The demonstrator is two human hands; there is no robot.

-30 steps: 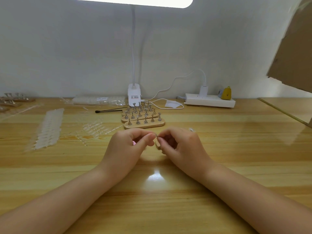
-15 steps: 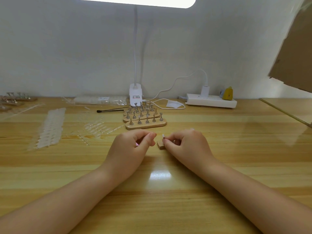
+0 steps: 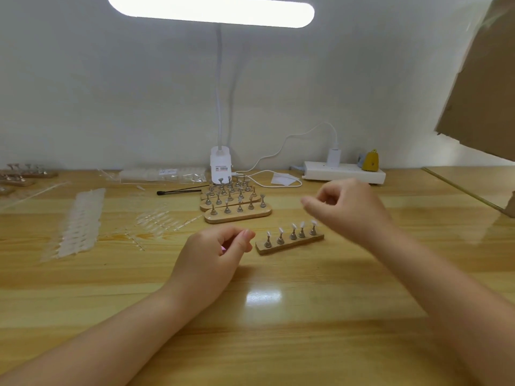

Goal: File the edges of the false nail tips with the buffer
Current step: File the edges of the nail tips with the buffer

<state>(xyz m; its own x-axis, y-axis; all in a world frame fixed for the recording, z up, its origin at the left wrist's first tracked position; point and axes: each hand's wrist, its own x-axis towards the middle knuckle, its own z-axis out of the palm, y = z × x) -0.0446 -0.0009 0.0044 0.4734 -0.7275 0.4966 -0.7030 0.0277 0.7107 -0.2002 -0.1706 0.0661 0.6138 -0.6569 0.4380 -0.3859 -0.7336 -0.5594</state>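
Note:
A small wooden stand [image 3: 289, 244] lies on the table in front of me, with several metal pegs that each carry a pale false nail tip [image 3: 302, 224]. My left hand [image 3: 214, 254] rests on the table just left of the stand, its fingers curled round a small pink buffer [image 3: 223, 248], which is mostly hidden. My right hand [image 3: 351, 210] hovers above and behind the stand's right end. It is blurred, loosely curled, and I see nothing in it.
Three wooden stands with bare metal pegs [image 3: 237, 215] sit behind, near a lamp base [image 3: 221, 164] and a black brush [image 3: 178, 191]. Strips of clear nail tips [image 3: 80, 224] lie left, a power strip [image 3: 344, 172] back right, cardboard [image 3: 485, 93] far right.
My right hand has let go of the nail tip, lifted and swung back to the right, which uncovers the stand. My left hand has hardly moved.

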